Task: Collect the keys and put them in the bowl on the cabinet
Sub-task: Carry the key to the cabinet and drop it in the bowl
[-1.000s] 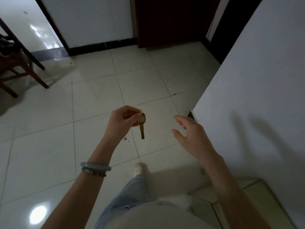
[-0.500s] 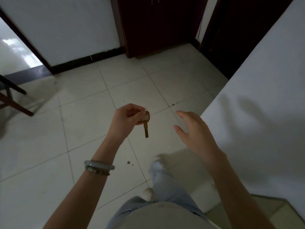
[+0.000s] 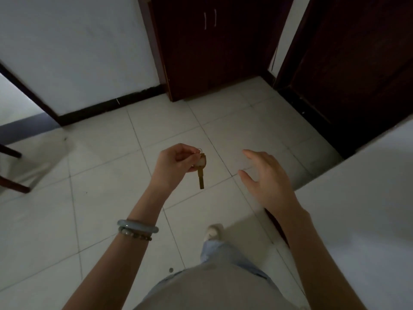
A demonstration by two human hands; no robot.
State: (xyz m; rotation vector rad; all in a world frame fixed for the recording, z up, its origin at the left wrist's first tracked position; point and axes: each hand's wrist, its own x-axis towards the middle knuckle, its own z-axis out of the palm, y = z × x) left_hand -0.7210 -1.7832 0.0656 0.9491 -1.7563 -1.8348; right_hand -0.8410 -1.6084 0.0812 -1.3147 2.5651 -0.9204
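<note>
A brass key [image 3: 201, 174] with a pale round head hangs blade-down from a small ring. My left hand [image 3: 176, 163] pinches that ring at the middle of the view, with two bracelets on its wrist. To the right, my right hand [image 3: 266, 177] is held out with fingers apart and nothing in it. A dark wooden cabinet [image 3: 207, 52] with two pale door handles stands against the far wall. No bowl is in view.
A white wall corner [image 3: 362, 198] juts in at the right, close to my right arm. A dark door [image 3: 348, 70] is at the far right. Chair legs [image 3: 13, 171] show at the left edge. Pale floor tiles [image 3: 100, 198] stretch ahead to the cabinet.
The view has moved forward toward the cabinet, which now shows its handles. The chair has slid off to the left. My left hand still holds the key; the right hand stays apart.
</note>
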